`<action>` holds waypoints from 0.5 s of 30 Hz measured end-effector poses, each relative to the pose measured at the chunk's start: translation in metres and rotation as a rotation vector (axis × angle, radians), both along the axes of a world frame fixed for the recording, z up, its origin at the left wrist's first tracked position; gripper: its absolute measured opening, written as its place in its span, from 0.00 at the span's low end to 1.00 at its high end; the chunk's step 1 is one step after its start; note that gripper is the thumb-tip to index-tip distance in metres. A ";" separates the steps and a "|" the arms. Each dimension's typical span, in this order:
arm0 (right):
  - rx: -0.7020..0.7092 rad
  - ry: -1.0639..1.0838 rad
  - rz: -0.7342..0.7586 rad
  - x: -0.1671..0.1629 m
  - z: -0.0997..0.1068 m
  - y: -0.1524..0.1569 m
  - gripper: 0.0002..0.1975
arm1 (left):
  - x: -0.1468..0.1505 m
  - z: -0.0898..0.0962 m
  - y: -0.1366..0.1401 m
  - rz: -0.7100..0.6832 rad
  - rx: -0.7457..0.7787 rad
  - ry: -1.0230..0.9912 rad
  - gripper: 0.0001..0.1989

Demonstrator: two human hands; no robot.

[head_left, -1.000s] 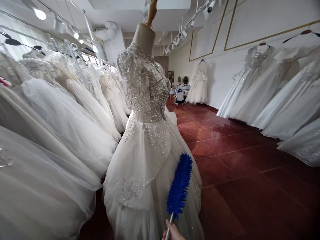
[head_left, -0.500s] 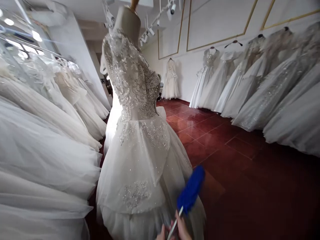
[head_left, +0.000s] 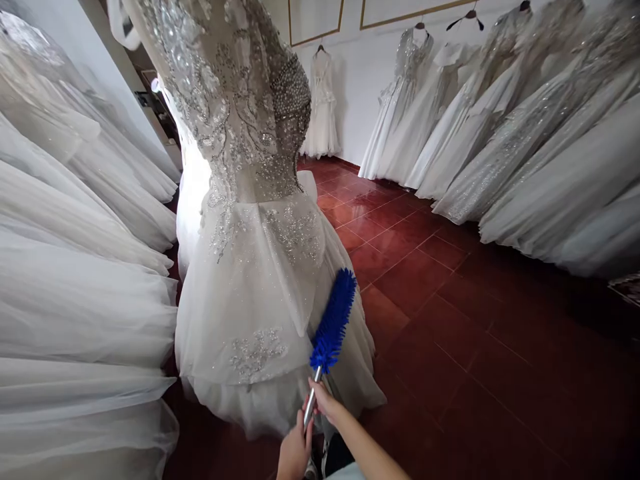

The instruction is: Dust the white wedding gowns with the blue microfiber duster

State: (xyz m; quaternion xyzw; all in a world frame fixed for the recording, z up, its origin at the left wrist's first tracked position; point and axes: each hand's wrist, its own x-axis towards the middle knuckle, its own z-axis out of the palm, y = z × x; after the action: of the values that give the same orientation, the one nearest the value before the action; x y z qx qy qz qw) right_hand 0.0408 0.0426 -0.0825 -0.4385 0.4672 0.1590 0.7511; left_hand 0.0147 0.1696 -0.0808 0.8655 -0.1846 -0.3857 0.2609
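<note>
A blue fluffy duster (head_left: pixel 333 320) on a silver handle (head_left: pixel 311 400) rests against the right side of a white beaded gown's skirt (head_left: pixel 250 293), which stands on a mannequin in front of me. My right hand (head_left: pixel 321 399) grips the handle just under the blue head. My left hand (head_left: pixel 295 450) is closed around the handle lower down, at the bottom edge of the view. The gown's sparkling bodice (head_left: pixel 235 100) fills the top; the mannequin's neck is out of frame.
White tulle gowns (head_left: pixel 75 287) crowd the left side close to the mannequin. More gowns (head_left: pixel 525 147) hang along the right wall, one (head_left: pixel 320 107) on the far wall. Dark red floor tiles (head_left: pixel 450 320) stretch between them.
The view has dropped and moved closer to the gown. My left hand has joined the right on the handle, and the duster head has swung back left onto the skirt.
</note>
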 end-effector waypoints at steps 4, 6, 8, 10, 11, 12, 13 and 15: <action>0.136 0.160 0.064 -0.032 -0.019 -0.008 0.21 | -0.028 -0.013 -0.002 -0.045 0.141 0.096 0.28; 0.169 0.217 0.074 -0.041 -0.028 -0.012 0.22 | -0.036 -0.017 -0.004 -0.047 0.136 0.119 0.27; 0.145 0.291 0.057 -0.050 -0.039 -0.017 0.22 | -0.041 -0.020 -0.011 -0.040 0.084 0.159 0.26; 0.072 0.360 0.017 -0.062 -0.046 -0.026 0.20 | -0.046 -0.021 -0.027 -0.032 -0.014 0.245 0.26; 0.027 0.383 -0.011 -0.069 -0.048 -0.033 0.17 | -0.048 -0.020 -0.039 -0.032 -0.046 0.317 0.26; -0.015 0.395 -0.043 -0.077 -0.048 -0.040 0.15 | -0.051 -0.018 -0.052 -0.037 -0.053 0.397 0.26; -0.054 0.391 -0.080 -0.085 -0.046 -0.049 0.12 | -0.053 -0.015 -0.067 -0.046 -0.037 0.474 0.28; -0.121 0.334 -0.170 -0.098 -0.036 -0.067 0.10 | -0.056 -0.006 -0.095 -0.063 0.027 0.563 0.33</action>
State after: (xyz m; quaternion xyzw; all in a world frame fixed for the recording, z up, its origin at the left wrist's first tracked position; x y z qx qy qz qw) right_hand -0.0577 -0.0249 -0.1188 -0.4091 0.6296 0.1371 0.6462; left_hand -0.0409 0.0744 -0.0869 0.7215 -0.1267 -0.6212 0.2784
